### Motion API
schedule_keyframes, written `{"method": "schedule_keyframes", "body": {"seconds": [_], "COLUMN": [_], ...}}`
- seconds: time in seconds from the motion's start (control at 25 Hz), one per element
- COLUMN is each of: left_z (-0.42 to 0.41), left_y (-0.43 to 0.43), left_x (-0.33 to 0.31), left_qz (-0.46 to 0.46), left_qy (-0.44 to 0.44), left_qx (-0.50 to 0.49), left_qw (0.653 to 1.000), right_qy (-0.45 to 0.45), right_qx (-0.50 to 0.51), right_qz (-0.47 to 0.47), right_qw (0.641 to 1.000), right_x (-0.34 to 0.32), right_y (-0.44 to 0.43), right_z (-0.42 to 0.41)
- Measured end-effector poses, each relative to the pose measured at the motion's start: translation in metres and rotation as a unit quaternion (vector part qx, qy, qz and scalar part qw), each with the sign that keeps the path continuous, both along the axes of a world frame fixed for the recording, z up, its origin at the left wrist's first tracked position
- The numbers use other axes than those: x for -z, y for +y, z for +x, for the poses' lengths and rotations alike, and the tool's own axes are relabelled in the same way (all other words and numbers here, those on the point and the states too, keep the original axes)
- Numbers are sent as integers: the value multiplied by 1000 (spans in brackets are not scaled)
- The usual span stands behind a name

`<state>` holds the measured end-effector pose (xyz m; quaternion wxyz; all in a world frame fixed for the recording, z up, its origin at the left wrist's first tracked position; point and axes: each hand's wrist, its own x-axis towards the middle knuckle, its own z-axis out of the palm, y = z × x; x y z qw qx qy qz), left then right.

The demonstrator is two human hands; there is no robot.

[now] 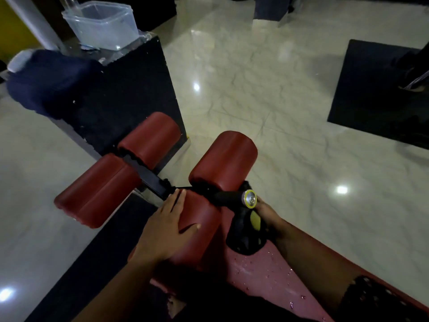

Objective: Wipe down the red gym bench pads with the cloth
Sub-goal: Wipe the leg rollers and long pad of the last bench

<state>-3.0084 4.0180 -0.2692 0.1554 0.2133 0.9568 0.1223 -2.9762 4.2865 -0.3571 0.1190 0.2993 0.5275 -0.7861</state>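
Clear plastic tub (102, 24) atop black box (130, 94); black mat (362, 89) (far right) on glossy floor (255, 77).

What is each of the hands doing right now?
Left hand: open, flat on the red roller pad.
Right hand: at the cloth, fingers hidden; cannot be told.

Pale marble floor (255, 89), polished enough to throw back bright spots of ceiling light (341, 189). A black block (130, 89) stands to the left with a clear plastic container (104, 24) on top. Behind it are a white pillar (39, 24) and a yellow wall (14, 26). A black mat (376, 94) lies to the right.
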Motion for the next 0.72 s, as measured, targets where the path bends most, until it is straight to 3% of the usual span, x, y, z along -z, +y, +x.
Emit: {"method": "schedule_keyframes", "body": {"seconds": [0.12,0.16,0.28,0.32,0.4,0.52,0.6,0.72], "left_z": [1,1,3,4,4,5,5,5], "left_y": [-1,-1,2,3,3,0,0,-3], "left_x": [0,-1,-3,-4,-5,-5,-5,-1], "left_qz": [-7,-9,-19,-23,-24,-16,-3,16], "left_qy": [0,-1,2,3,4,1,3,4], "left_qx": [0,3,3,4,4,3,1,7], "left_qw": [1000,1000,1000,1000,1000,1000,1000,1000], "right_qy": [39,51,41,47,57,43,56,107], "right_qx": [-127,-114,54,57,-96,-296,-287,-195], "right_qz": [62,80,28,19,54,198,333,490], "right_qw": [989,989,997,997,992,933,896,843], "right_x": [-10,-9,-24,-28,-38,-61,-91,-160], "right_y": [1,8,8,3,-9,12,38,52], "right_z": [24,26,22,20,25,29,16,-26]}}
